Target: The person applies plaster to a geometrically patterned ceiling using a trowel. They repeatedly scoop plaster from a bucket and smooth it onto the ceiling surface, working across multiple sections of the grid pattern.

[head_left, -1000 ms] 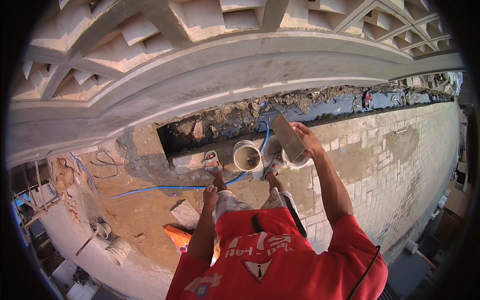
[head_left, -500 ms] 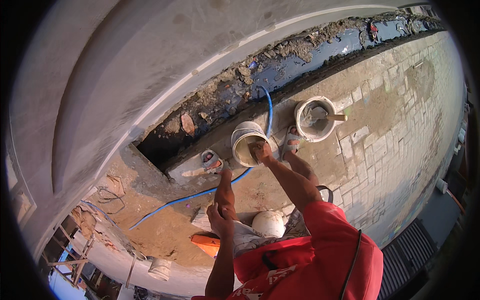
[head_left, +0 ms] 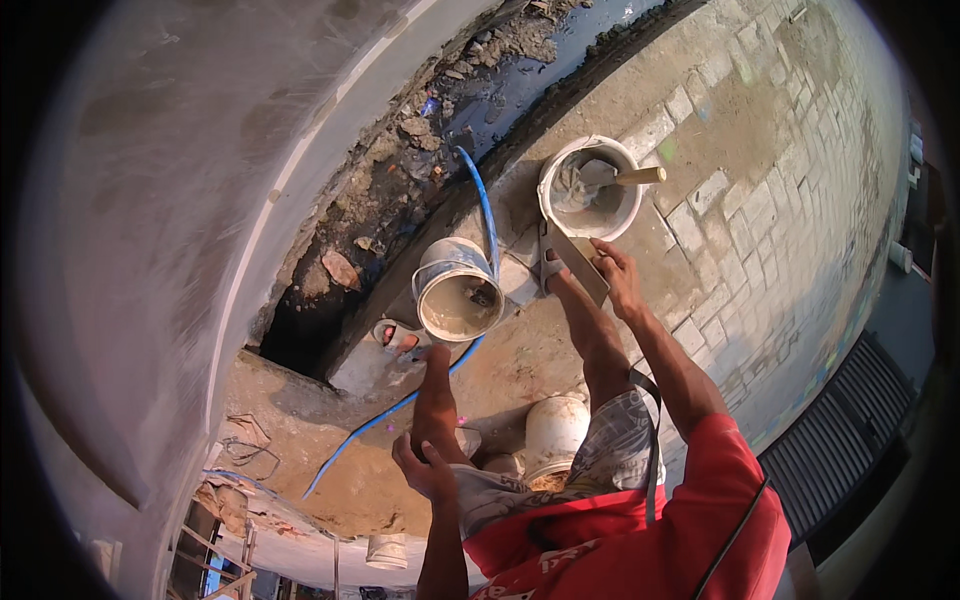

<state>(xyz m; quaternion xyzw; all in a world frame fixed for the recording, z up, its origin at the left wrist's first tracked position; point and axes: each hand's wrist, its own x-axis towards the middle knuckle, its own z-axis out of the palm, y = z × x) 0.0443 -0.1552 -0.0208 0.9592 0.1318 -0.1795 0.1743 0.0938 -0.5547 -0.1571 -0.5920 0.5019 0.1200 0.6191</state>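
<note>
While a flat plastering board (head_left: 578,262) is gripped by the right hand (head_left: 620,280) and the left hand (head_left: 425,470) is clasped on the shin, the nearby mortar bucket (head_left: 590,188) could be tipped by a careless swing.

Flat plastering board at the buckets

The flat board (head_left: 578,262), a thin grey-brown rectangle smeared with mortar, is gripped at its lower edge by the right hand (head_left: 618,280) and tilts up toward the white bucket (head_left: 590,187) just beyond it (a wooden-handled trowel (head_left: 612,176) lies in that bucket's grey mortar, handle resting over the rim).
</note>
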